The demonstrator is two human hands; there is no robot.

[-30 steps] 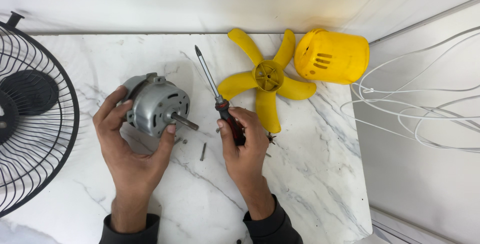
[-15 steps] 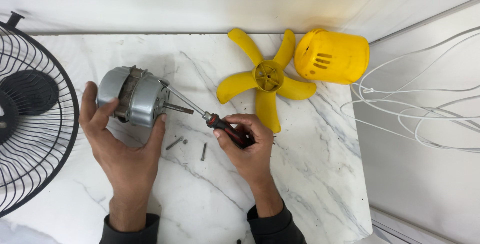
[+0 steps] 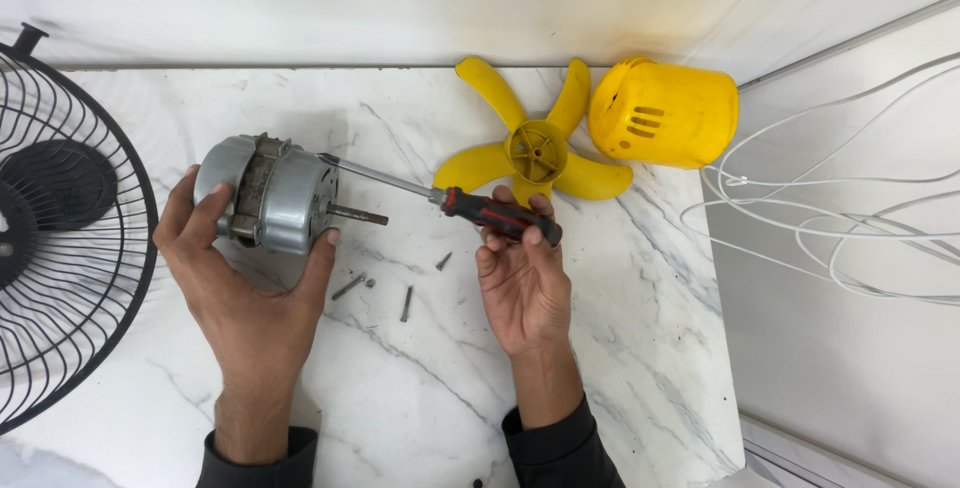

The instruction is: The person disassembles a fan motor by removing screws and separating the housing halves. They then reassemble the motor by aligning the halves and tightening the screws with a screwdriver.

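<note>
My left hand [image 3: 245, 293] grips a grey metal fan motor [image 3: 270, 195] lying on its side on the white marble table [image 3: 420, 388], shaft pointing right. In my right hand [image 3: 520, 283] is a screwdriver [image 3: 470, 206] with a red and black handle. Its long steel blade reaches left, and the tip touches the motor's upper front face. Several loose screws [image 3: 404, 300] lie on the marble between my two hands.
A yellow fan blade [image 3: 535, 148] and a yellow motor cover [image 3: 665, 113] lie at the back. A black wire fan guard [image 3: 55, 228] fills the left edge. White cable [image 3: 830, 218] loops over the grey surface to the right.
My left hand has turned the motor onto its side and shifted it left. My right hand has swung the screwdriver down from upright until its tip meets the motor.
</note>
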